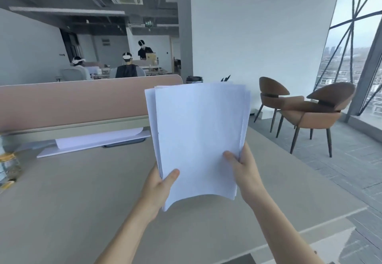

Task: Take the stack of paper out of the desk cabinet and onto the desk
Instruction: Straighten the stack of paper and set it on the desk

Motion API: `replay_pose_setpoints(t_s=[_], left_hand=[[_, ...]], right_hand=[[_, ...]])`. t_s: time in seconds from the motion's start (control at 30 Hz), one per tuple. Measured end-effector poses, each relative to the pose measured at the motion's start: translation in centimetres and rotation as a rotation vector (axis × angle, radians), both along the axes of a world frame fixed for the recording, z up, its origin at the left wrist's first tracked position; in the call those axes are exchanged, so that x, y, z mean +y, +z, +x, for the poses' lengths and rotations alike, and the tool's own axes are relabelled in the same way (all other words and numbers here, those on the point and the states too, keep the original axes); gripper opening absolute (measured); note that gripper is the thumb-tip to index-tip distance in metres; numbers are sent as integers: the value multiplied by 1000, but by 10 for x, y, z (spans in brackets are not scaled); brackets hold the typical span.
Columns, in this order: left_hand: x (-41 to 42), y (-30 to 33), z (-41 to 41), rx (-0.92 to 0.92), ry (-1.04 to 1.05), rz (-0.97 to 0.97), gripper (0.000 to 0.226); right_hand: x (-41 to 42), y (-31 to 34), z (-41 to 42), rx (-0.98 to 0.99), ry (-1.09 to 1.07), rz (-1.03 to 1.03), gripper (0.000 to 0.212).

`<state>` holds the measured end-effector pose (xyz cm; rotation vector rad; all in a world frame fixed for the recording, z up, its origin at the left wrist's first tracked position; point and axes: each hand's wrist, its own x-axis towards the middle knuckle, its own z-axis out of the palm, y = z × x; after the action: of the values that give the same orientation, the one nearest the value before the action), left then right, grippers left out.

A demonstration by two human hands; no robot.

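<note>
A thick stack of white paper [196, 135] is held up in the air above the beige desk [82, 201], tilted toward me with its lower edge bowed. My left hand [159, 187] grips its lower left edge, thumb on the front sheet. My right hand [244, 168] grips the lower right edge, thumb on the front as well. The sheets are slightly fanned at the top left. The desk cabinet is not in view.
A pink partition [72, 102] runs along the desk's far side, with a white monitor stand [93, 142] below it. A plastic bottle [8, 164] stands at the left edge. Two brown chairs [310, 111] sit by the window on the right. Several people sit beyond the partition.
</note>
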<state>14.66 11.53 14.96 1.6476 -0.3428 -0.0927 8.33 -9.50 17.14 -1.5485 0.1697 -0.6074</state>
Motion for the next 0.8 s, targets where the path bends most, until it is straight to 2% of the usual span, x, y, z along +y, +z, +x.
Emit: replay_pose_setpoints(t_s=[0.07, 0.23, 0.43, 0.57, 0.7, 0.8], left_hand=[[-1, -11, 1, 33, 32, 16, 25], [5, -18, 0, 169, 41, -19, 15], [5, 13, 13, 114, 48, -152, 39], [-7, 13, 19, 129, 75, -115, 45], [-11, -2, 18, 149, 135, -136, 36], [-16, -13, 13, 154, 185, -144, 21]], right_hand=[[4, -12, 1, 11, 2, 6, 44], [4, -13, 1, 14, 82, 18, 16], [-8, 31, 25, -148, 136, -42, 37], [-14, 35, 38, -184, 165, -23, 34], [-17, 15, 48, -138, 188, 17, 34], [-17, 2, 53, -109, 175, 24, 34]])
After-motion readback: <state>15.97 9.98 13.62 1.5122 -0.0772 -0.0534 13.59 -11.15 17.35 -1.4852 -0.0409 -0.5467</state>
